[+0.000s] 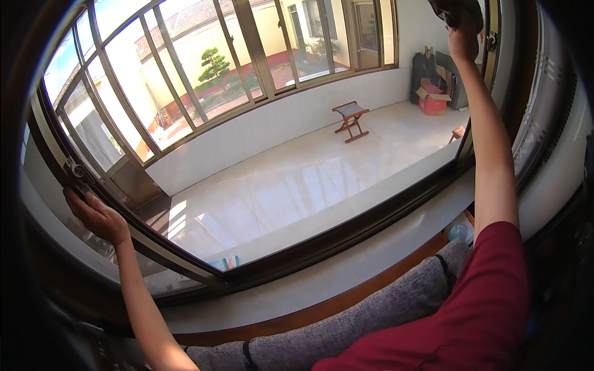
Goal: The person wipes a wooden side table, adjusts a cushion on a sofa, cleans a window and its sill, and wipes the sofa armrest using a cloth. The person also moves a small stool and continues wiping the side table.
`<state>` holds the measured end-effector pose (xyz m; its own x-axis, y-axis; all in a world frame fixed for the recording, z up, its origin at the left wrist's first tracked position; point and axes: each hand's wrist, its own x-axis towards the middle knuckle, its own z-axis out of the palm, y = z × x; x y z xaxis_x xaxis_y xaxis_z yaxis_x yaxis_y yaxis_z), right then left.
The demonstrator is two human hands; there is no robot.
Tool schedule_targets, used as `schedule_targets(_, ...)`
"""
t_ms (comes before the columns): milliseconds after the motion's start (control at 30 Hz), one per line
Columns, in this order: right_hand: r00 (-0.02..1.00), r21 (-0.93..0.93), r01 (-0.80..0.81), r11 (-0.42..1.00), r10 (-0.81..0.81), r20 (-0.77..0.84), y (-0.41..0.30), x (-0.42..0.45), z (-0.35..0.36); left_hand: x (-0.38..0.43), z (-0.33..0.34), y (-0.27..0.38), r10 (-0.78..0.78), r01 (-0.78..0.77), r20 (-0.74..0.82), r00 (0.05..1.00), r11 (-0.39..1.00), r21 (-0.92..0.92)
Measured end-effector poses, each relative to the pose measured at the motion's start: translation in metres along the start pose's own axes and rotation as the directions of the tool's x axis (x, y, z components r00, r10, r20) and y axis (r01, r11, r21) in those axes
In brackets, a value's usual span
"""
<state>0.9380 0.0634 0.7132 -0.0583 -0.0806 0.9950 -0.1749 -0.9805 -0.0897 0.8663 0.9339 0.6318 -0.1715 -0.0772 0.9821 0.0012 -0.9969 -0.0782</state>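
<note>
My left hand (100,219) grips the edge of a dark sliding-window sash (123,214) at the left, just below its metal latch (74,168). Raised to the upper right, my right hand (464,44) holds a dark, bunched cloth (459,13) near the right side of the window frame. Most of its fingers are hidden by the cloth, and whether the cloth touches the glass is hard to tell. Between my arms the window looks onto a room with a pale tiled floor (287,185).
A grey padded sofa back (334,324) with a wooden rail (297,323) lies below the pale sill (325,283). Beyond the window are a folding stool (351,121), a red cardboard box (434,103) and a row of tall windows (253,51). A curtain (540,92) hangs at right.
</note>
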Motion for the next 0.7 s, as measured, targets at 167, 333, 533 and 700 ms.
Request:
schedule_targets(167,0.962,-0.007,-0.12,0.993,0.115,-0.249,0.021,-0.139,-0.013,0.001,0.001,0.007,-0.002,0.002,-0.024,1.0,1.0,0.021)
schedule_targets(333,0.911,0.275,-0.39,0.879,0.412,-0.027,-0.121,-0.093,-0.034,0.004,-0.003,0.004,0.0,0.001,-0.021,1.0,1.0,0.029)
schedule_targets(533,0.978,0.643,0.058,0.764,0.085,-0.189,-0.405,-0.041,-0.111,0.01,-0.009,-0.005,0.009,-0.008,-0.044,0.999,1.0,0.028)
schedule_targets(700,0.812,0.728,0.549,0.409,-0.466,-0.35,-0.529,-0.07,-0.149,0.002,0.001,0.015,-0.007,0.008,-0.04,0.999,1.0,0.012)
